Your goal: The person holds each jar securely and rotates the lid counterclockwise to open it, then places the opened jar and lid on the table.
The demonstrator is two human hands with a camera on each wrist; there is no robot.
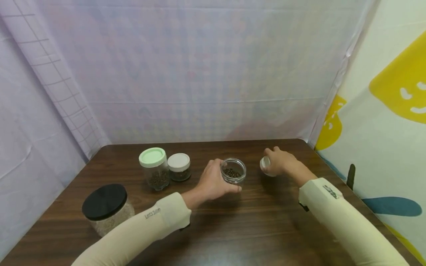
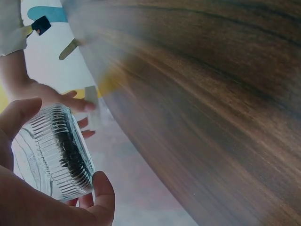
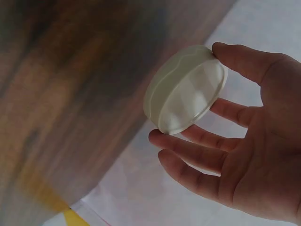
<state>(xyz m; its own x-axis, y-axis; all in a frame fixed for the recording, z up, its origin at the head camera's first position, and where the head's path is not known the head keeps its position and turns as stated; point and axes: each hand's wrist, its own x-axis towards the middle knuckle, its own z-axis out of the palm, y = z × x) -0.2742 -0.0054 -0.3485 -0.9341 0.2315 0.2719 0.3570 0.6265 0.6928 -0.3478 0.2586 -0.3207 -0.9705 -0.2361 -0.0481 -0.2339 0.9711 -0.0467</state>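
Note:
My left hand [image 1: 214, 181] grips an uncapped glass jar [image 1: 242, 180] from its left side, thumb and fingers around the wall. Dark brown beans [image 1: 231, 172] cover its bottom. Ribbed glass shows on the same jar [image 2: 51, 141] in the left wrist view. Off to the right, my right hand [image 1: 280, 162] pinches a round white lid [image 1: 264, 165] by its edge, thumb on one side and fingertips on the other. The lid [image 3: 190, 92] stands tilted, apart from the jar. Whether the jar's base touches the table cannot be told.
Left of the jar stand a tall jar with a pale green lid [image 1: 152, 157] and a small white-lidded jar [image 1: 179, 162]. A wide jar with a black lid [image 1: 104, 201] is at the front left. Cloth [image 1: 199, 74] hangs behind the brown wooden table [image 1: 239, 229].

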